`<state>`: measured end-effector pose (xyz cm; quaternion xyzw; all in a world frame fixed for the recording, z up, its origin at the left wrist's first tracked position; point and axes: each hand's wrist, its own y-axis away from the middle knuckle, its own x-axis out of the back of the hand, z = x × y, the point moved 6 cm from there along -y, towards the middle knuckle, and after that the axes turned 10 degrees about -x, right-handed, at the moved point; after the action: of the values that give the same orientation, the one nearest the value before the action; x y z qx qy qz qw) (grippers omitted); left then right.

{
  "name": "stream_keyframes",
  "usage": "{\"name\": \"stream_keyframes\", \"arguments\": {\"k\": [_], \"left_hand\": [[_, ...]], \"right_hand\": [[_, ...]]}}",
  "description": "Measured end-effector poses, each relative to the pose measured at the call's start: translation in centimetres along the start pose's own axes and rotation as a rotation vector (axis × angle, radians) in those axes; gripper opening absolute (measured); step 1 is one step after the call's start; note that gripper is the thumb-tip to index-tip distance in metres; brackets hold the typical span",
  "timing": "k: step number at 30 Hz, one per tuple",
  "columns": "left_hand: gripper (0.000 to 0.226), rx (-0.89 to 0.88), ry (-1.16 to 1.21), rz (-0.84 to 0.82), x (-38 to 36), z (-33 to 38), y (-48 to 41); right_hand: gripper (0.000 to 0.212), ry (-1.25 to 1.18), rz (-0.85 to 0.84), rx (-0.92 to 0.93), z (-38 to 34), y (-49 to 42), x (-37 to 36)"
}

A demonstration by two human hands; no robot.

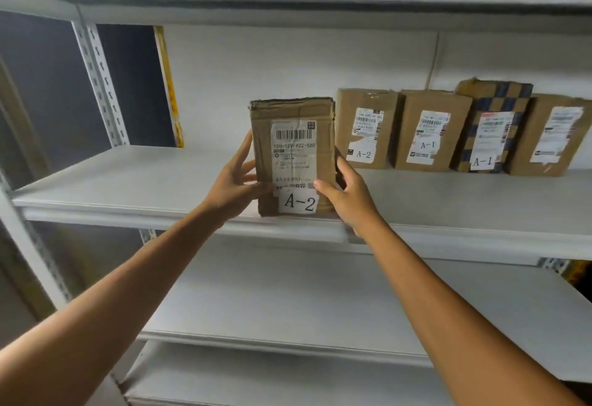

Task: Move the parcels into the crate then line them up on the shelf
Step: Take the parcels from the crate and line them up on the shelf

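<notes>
Watching the left hand (238,178) and right hand (347,197) pinch the A-2 parcel (293,149) upright by its sides at the shelf (128,181) front lip, I reckon letting go here tips it off, or a sloppy shove knocks the row of 4 parcels (432,130).

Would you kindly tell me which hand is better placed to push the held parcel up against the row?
Probably the left hand: it grips the parcel on its outer edge, while the right hand sits between it and the row.
</notes>
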<state>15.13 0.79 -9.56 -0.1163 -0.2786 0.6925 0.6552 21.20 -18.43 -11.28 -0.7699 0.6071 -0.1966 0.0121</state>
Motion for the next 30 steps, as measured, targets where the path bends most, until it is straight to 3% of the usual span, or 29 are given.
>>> {"name": "stream_keyframes", "arguments": {"k": [7, 14, 18, 24, 30], "left_hand": [[0.096, 0.066, -0.046, -0.038, 2.0, -6.7, -8.0], [0.090, 0.126, -0.126, 0.079, 2.4, -12.5, -15.3], [0.084, 0.144, -0.149, 0.079, 2.5, -14.9, -18.6], [0.077, 0.149, -0.142, 0.100, 3.3, -17.6, -21.2], [0.073, 0.183, -0.104, 0.078, 3.5, -18.3, -20.9]], "right_hand": [[0.061, 0.172, 0.133, 0.000, 2.1, -9.6, -0.8], [0.028, 0.331, 0.273, -0.101, 4.7, -18.0, -1.3], [0.039, 0.322, 0.343, -0.136, 5.9, -21.2, -1.9], [0.039, 0.407, 0.378, -0.140, 5.7, -23.5, -2.9], [0.034, 0.293, 0.337, -0.243, 5.8, -22.8, -2.8]]}}
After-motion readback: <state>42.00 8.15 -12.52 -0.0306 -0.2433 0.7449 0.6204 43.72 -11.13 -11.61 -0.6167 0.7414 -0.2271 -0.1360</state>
